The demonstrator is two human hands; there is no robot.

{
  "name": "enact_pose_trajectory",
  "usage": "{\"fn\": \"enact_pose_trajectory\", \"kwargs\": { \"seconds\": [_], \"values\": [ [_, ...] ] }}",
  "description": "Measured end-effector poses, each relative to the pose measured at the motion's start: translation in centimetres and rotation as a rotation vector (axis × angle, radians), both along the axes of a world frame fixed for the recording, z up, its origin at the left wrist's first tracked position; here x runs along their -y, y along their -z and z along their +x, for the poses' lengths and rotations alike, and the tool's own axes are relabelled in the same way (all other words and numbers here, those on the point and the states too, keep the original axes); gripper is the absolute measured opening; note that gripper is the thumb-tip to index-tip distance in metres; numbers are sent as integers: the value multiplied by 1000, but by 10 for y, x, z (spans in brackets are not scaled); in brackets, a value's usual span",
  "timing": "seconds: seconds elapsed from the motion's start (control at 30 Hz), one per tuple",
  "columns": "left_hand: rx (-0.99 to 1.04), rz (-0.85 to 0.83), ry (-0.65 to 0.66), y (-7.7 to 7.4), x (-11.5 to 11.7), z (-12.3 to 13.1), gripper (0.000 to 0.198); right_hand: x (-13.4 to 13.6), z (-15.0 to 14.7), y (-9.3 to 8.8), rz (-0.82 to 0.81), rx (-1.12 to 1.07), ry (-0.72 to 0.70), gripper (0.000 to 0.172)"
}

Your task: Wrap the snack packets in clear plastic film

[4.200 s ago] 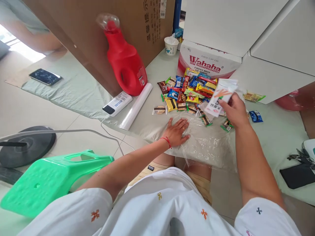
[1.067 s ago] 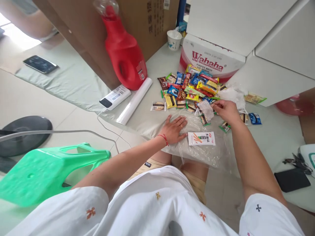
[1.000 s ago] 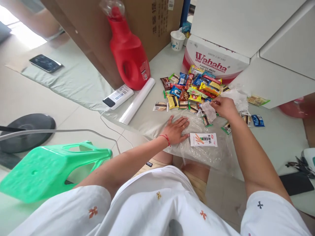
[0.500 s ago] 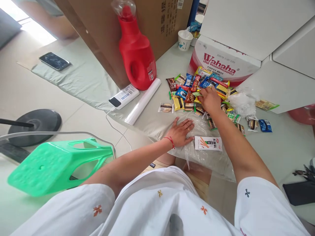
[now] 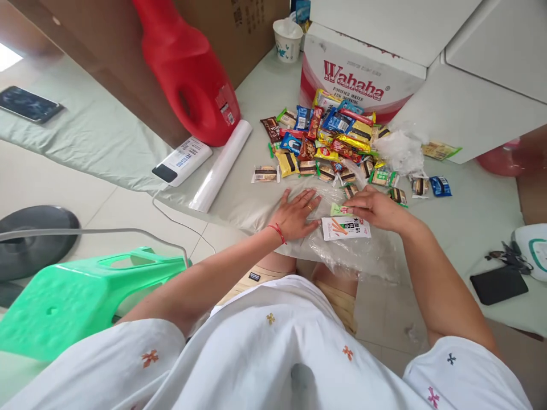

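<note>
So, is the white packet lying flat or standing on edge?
Flat: the white packet lies printed face up on the clear plastic, beside the left hand.

- Left arm: extends forward and inward from the body's left side, diagonally across the front.
- Left wrist: level with the forearm, no marked bend.
- Left hand: palm down and flat, fingers spread, pointing forward and to the right; thumb extended towards the right hand.
- Right arm: reaches forward, angled inward.
- Right hand: back uppermost, fingers curled to a pinch, tips directed left.
- Hands: near each other, not touching.
</note>
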State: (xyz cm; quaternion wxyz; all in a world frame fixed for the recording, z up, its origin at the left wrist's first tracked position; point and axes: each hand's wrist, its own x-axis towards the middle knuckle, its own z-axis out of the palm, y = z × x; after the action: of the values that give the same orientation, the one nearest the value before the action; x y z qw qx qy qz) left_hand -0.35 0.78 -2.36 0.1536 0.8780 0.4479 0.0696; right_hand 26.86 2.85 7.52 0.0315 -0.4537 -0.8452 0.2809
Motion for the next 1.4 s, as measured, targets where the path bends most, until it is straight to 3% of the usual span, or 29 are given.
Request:
{"fn": "enact_pose_trajectory", "kwargs": {
  "seconds": [0.27,0.47,0.7,0.9,1.03,1.17,1.23,1.27,1.4],
  "values": [
    [-75,-4,3,-2,0,2,75,17,-16,28,-49,-30,-91,39],
    [-62,13,-16,-2,0,-1,75,40,-2,53,106,-54,48,50],
    [71,5,-28,-1,-1,-11,70,44,17,66,186,-163,42,36],
    [199,13,-106,9,-8,-22,68,50,15,69,220,-181,-44,31],
    [406,44,-120,16,-19,-23,74,61,16,67,274,-117,-15,26],
    [623,-46,-223,13,-28,-5,81,74,10,65,333,-44,49,26],
    [635,-95,-308,9,-33,8,87,80,4,65,349,-8,74,27],
    [613,-122,-341,7,-35,15,84,82,2,65,350,9,84,30],
    [501,-227,-425,0,-43,33,31,82,-2,62,312,105,121,54]
  ]
}}
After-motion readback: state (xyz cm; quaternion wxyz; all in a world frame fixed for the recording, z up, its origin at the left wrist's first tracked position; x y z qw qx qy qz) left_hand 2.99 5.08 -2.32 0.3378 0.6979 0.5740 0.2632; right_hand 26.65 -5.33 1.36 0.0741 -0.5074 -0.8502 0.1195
